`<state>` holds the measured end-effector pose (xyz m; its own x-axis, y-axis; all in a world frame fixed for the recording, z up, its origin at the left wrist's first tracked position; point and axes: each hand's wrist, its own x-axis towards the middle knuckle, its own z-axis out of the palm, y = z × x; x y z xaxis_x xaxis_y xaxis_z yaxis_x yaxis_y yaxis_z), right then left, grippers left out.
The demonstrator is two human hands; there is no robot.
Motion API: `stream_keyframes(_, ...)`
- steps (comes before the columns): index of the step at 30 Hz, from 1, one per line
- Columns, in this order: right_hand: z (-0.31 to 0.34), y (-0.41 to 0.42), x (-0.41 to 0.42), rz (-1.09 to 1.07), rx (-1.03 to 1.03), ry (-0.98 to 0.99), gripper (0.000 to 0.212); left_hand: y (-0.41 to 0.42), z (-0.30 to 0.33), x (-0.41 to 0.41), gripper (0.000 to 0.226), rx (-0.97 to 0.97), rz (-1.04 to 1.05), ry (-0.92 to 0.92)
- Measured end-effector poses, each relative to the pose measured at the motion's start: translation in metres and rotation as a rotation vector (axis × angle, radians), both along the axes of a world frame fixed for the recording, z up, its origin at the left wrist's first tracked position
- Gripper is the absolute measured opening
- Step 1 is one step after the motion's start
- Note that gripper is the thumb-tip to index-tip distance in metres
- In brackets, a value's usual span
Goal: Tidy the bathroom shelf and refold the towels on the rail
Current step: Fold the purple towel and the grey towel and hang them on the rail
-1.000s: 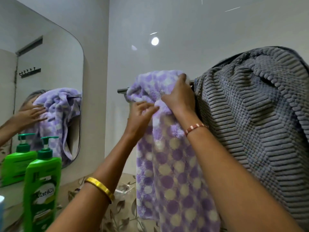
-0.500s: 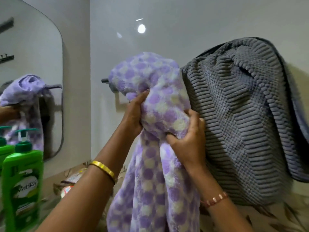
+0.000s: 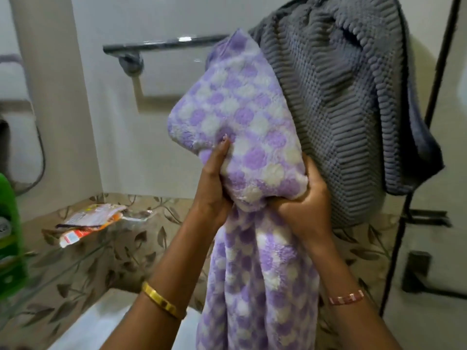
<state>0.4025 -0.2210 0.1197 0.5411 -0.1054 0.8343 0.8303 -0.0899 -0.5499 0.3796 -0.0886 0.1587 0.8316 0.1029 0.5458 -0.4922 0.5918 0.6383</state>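
A fluffy purple-and-white checked towel [image 3: 242,117] is bunched in front of me, off the dark metal rail [image 3: 161,45], its tail hanging down between my arms. My left hand [image 3: 214,183] grips the bunch from the left, thumb pressed into the pile. My right hand [image 3: 303,205] clutches it from the right and below. A grey ribbed towel [image 3: 338,97] hangs crumpled over the right part of the rail, right behind the purple one.
Crumpled wrappers and packets [image 3: 93,221] lie on the leaf-patterned ledge [image 3: 121,251] below the rail. A green bottle [image 3: 8,238] stands at the left edge, by the mirror [image 3: 17,102]. A dark frame [image 3: 414,152] runs down the right. A white basin edge [image 3: 101,322] shows below.
Both hands have pulled the purple towel off the rail and down, leaving the rail's left part bare. My view has tilted downward and to the right.
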Motion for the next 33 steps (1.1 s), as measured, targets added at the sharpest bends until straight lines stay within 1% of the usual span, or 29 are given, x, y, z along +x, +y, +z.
stream_keyframes(2,-0.014,-0.009,-0.008,-0.022,-0.027,0.003,0.056,-0.005,-0.018,-0.005,0.038,-0.031,-0.04,0.041)
stream_keyframes(4,-0.029,-0.016,-0.014,-0.013,-0.026,0.025,0.056,-0.008,-0.035,-0.01,0.047,-0.056,-0.055,0.087)
stream_keyframes(7,-0.056,-0.028,-0.019,0.029,-0.026,0.084,0.061,-0.017,-0.06,-0.014,0.047,-0.084,-0.036,0.144)
stream_keyframes(12,-0.101,-0.066,-0.019,0.14,-0.081,0.195,0.061,-0.05,-0.098,-0.023,0.055,-0.134,-0.031,0.235)
stream_keyframes(15,-0.131,-0.095,-0.015,0.273,-0.159,0.32,0.062,-0.074,-0.125,-0.028,0.044,-0.152,0.01,0.315)
stream_keyframes(18,-0.158,-0.125,-0.013,0.375,-0.298,0.447,0.072,-0.1,-0.152,-0.032,0.03,-0.132,0.065,0.419)
stream_keyframes(23,-0.197,-0.171,-0.012,0.512,-0.471,0.662,0.077,-0.146,-0.195,-0.047,0.022,-0.127,0.204,0.56)
stream_keyframes(25,-0.205,-0.184,-0.011,0.59,-0.512,0.72,0.079,-0.158,-0.209,-0.055,0.021,-0.104,0.266,0.645)
stream_keyframes(27,-0.207,-0.193,-0.009,0.654,-0.469,0.771,0.076,-0.169,-0.222,-0.065,0.041,-0.074,0.34,0.78)
stream_keyframes(28,-0.205,-0.194,-0.01,0.662,-0.453,0.78,0.078,-0.173,-0.228,-0.07,0.043,-0.054,0.377,0.815)
stream_keyframes(30,-0.2,-0.197,-0.014,0.646,-0.441,0.749,0.084,-0.184,-0.238,-0.077,0.026,0.026,0.439,0.816)
stream_keyframes(31,-0.198,-0.198,-0.016,0.614,-0.446,0.715,0.086,-0.19,-0.24,-0.08,0.019,0.099,0.464,0.817)
stream_keyframes(33,-0.192,-0.199,-0.019,0.519,-0.494,0.617,0.086,-0.197,-0.247,-0.081,0.014,0.225,0.502,0.812)
